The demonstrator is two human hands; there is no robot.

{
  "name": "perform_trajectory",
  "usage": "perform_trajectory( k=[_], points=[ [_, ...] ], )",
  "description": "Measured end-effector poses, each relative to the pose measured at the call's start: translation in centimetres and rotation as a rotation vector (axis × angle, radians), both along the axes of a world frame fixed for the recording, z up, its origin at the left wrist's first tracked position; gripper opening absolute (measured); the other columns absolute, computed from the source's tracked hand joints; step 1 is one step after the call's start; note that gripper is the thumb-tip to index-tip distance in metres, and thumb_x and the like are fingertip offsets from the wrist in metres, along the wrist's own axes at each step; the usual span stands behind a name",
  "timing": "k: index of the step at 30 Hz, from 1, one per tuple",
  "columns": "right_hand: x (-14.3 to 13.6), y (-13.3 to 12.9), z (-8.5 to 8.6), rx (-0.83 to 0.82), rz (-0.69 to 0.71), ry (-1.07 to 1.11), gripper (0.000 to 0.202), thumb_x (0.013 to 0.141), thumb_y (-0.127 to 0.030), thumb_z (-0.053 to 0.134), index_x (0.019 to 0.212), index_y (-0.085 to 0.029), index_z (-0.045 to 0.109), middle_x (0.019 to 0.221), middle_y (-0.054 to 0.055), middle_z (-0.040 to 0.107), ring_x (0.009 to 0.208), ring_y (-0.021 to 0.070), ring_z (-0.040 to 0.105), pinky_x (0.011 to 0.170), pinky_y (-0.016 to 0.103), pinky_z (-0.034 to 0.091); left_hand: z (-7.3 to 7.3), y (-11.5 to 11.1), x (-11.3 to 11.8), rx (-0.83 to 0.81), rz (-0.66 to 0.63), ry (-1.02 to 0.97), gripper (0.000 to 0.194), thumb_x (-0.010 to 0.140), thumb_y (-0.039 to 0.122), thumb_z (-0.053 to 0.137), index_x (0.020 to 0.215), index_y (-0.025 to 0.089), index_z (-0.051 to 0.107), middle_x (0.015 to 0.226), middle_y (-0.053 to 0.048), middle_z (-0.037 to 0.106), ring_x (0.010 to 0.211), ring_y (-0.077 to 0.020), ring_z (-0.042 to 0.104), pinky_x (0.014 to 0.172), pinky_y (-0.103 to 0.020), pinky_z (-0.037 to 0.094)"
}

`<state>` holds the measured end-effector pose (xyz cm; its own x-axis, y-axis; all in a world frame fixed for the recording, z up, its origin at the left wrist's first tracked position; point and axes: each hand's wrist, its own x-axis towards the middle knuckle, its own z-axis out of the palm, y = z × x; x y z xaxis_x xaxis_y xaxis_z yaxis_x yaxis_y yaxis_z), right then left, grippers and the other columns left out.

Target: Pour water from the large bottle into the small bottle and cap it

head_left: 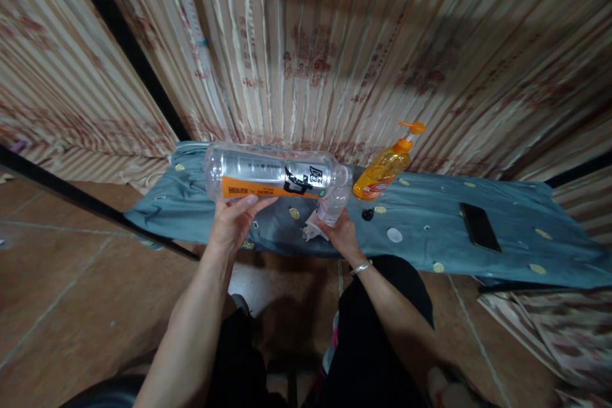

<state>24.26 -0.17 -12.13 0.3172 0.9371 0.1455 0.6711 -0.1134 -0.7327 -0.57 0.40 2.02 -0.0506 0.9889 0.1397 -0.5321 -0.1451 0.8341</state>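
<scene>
A large clear plastic bottle point(272, 172) with a silver and orange label lies sideways in the air, its neck to the right. My left hand point(234, 220) is closed around its underside near the base. With my right hand point(342, 229) I grip a smaller clear plastic bottle point(332, 203), tilted, its top close to the large bottle's neck. Whether the two mouths touch, I cannot tell. A crumpled whitish piece point(313, 229) shows beside my right fingers; it may be part of the small bottle or separate.
An orange pump bottle point(382, 172) with yellow liquid stands behind my right hand. On the blue-green cloth point(430, 204) are a small black cap point(368, 213), a white disc point(394, 234) and a dark phone point(480, 226). A striped curtain point(310, 44) hangs behind; a black pole point(129, 51) slants at left.
</scene>
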Motion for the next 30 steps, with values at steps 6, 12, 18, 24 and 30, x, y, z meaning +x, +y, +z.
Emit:
perform_trajectory(
  k=[6, 12, 18, 24, 30],
  points=[
    [-0.2, -0.2, 0.9, -0.041, 0.000, 0.003, 0.067, 0.074, -0.041, 0.085, 0.128, -0.012, 0.058, 0.104, 0.016, 0.081, 0.097, 0.0366, 0.078, 0.080, 0.040, 0.060, -0.1, 0.0, -0.1, 0.006, -0.008, 0.010, 0.068, 0.053, 0.035, 0.095, 0.116, 0.029, 0.070, 0.107, -0.005, 0.076, 0.116, -0.0373, 0.069, 0.092, -0.060, 0.064],
    [-0.1, -0.3, 1.2, -0.019, 0.005, 0.017, 0.062, 0.075, -0.039, 0.083, 0.126, -0.014, 0.059, 0.107, 0.016, 0.081, 0.099, 0.0359, 0.078, 0.082, 0.040, 0.060, 0.2, -0.1, 0.1, 0.007, 0.017, -0.005, 0.074, 0.049, 0.035, 0.096, 0.117, 0.032, 0.069, 0.105, -0.003, 0.076, 0.112, -0.0352, 0.070, 0.090, -0.057, 0.065],
    [0.2, -0.4, 1.0, -0.005, 0.002, 0.027, 0.064, 0.075, -0.040, 0.084, 0.129, -0.015, 0.058, 0.110, 0.016, 0.081, 0.102, 0.0362, 0.078, 0.086, 0.042, 0.060, 0.4, -0.2, 0.0, 0.004, -0.006, 0.008, 0.079, 0.051, 0.034, 0.095, 0.124, 0.032, 0.065, 0.106, -0.005, 0.075, 0.114, -0.0353, 0.070, 0.089, -0.055, 0.065],
    [0.2, -0.8, 1.1, 0.001, 0.008, 0.025, 0.064, 0.074, -0.043, 0.084, 0.127, -0.016, 0.059, 0.107, 0.015, 0.081, 0.100, 0.0365, 0.078, 0.082, 0.042, 0.061, 0.4, -0.3, 0.0, 0.006, -0.008, 0.002, 0.079, 0.053, 0.031, 0.094, 0.126, 0.033, 0.064, 0.106, -0.004, 0.076, 0.111, -0.0345, 0.072, 0.091, -0.057, 0.064],
    [0.0, -1.1, 1.3, -0.024, 0.008, 0.042, 0.062, 0.074, -0.042, 0.084, 0.126, -0.018, 0.060, 0.106, 0.013, 0.082, 0.099, 0.0357, 0.079, 0.081, 0.041, 0.061, 0.5, -0.5, -0.2, 0.013, -0.006, 0.008, 0.080, 0.052, 0.033, 0.095, 0.126, 0.034, 0.064, 0.110, -0.004, 0.076, 0.109, -0.0346, 0.073, 0.090, -0.058, 0.064]
  ],
)
